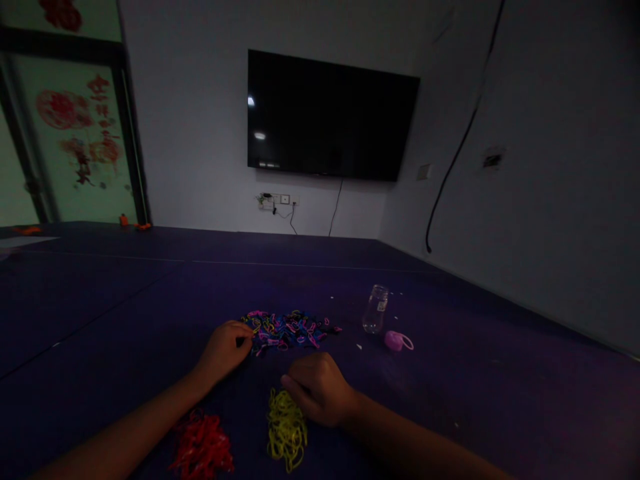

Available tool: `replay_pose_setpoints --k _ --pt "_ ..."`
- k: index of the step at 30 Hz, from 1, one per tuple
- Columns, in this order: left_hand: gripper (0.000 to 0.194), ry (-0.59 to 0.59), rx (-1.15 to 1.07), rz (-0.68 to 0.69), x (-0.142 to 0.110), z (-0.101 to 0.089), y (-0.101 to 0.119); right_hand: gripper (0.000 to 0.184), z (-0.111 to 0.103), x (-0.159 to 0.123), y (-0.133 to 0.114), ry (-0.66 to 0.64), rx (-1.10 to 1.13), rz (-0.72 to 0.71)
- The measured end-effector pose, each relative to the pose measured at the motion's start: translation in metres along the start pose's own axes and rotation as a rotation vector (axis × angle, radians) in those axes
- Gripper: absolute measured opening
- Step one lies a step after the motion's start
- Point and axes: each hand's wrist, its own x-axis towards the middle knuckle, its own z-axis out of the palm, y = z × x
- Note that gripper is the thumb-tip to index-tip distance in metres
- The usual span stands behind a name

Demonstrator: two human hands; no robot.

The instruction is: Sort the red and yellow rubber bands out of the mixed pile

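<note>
A heap of mixed-colour rubber bands [293, 330] lies on the dark blue floor mat [125, 313] in front of me. My left hand [224, 351] rests at the heap's left edge with its fingers curled and pinched on a band there. My right hand [317, 389] sits closed, knuckles up, just above a pile of yellow bands [286, 430]; what its fingers hold is hidden. A pile of red bands [203, 448] lies beside my left forearm.
A small clear bottle [376, 309] lies right of the heap, with its pink cap [397, 341] beside it. A wall-mounted black television [327, 117] hangs ahead above a wall socket [274, 200]. A glass door [70, 127] stands at far left.
</note>
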Motion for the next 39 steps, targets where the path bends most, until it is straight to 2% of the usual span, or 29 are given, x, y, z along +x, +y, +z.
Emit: replay_pose_setpoints --k 5,14,22,29,39 --pt "0.023 -0.007 -0.009 0.008 0.000 -0.001 0.000 0.045 0.000 0.001 0.000 0.008 0.019 0.001" --pt "0.023 0.052 -0.027 -0.050 0.001 -0.004 0.003 0.047 0.002 -0.002 0.002 -0.016 -0.020 -0.002" --pt "0.025 0.032 -0.019 0.069 0.001 0.000 0.000 0.047 0.001 -0.001 0.001 -0.010 0.002 0.006" --pt "0.026 -0.063 0.056 0.101 0.001 0.009 -0.009 0.046 0.002 -0.001 0.002 0.000 -0.006 0.002" --pt "0.027 -0.050 0.041 0.118 0.001 0.010 -0.012 0.047 0.000 0.000 0.000 0.012 -0.003 -0.002"
